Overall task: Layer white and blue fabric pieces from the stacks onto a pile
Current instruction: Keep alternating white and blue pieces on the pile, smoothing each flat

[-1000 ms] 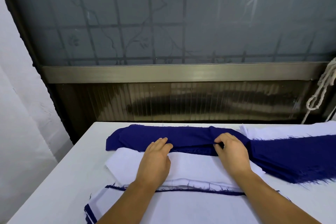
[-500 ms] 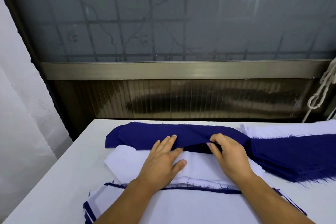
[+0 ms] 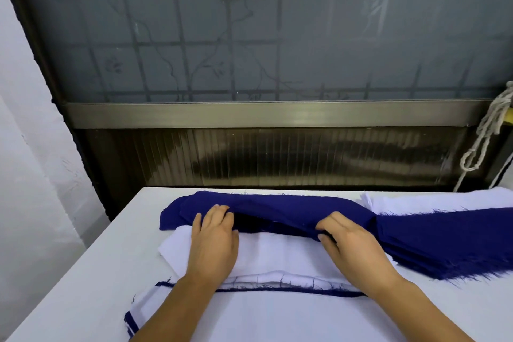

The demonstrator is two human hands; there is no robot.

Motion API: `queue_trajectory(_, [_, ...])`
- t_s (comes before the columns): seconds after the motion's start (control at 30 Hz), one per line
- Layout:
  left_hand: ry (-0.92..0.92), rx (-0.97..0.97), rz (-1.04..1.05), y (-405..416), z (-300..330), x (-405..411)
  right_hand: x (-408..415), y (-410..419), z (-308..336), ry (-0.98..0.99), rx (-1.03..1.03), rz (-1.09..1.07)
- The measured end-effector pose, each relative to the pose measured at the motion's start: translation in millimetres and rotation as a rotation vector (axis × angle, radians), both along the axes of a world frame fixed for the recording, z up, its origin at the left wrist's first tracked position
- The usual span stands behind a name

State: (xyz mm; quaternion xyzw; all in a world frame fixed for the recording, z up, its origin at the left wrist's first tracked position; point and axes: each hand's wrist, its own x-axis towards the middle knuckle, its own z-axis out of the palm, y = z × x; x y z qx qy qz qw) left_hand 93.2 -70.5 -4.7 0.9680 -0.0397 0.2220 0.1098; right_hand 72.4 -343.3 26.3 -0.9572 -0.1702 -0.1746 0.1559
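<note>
The white table carries everything, and the places below are given from it. Behind its far edge stands a frosted glass window with a metal rail under it. On the far right part of the table lies the blue fabric stack with frayed edges, and behind it, at the far right corner, the white fabric stack. At the near edge of the table is the pile, white on top with thin blue edges showing between its layers. A white piece lies on the pile. Across the middle of the table, along the far side of the white piece, lies a folded blue fabric piece. The left hand lies on the white piece with its fingers curled onto the near edge of the blue piece. The right hand pinches the same edge between thumb and fingers, lifted a little. A white rope hangs beyond the far right corner.
</note>
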Motion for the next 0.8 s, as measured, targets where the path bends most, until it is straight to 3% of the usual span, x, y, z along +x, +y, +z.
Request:
queue_trajectory(0.2, [-0.310,0.026,-0.241,35,41,-45,-57,-28,28,0.162,0.255,0.011])
queue_trajectory(0.37, [0.027,-0.250,-0.400,58,72,-93,-77,-50,59,0.512,0.453,0.159])
queue_trajectory(0.53, [0.267,-0.310,-0.387,82,82,-106,-73,-62,67,0.775,0.346,0.217])
queue_trajectory(0.67, [0.414,-0.210,-0.286,86,81,-102,-64,-56,61,0.689,0.335,0.148])
queue_trajectory(0.8, [0.099,-0.283,-0.143,76,89,-95,-62,-44,61,0.248,0.338,-0.007])
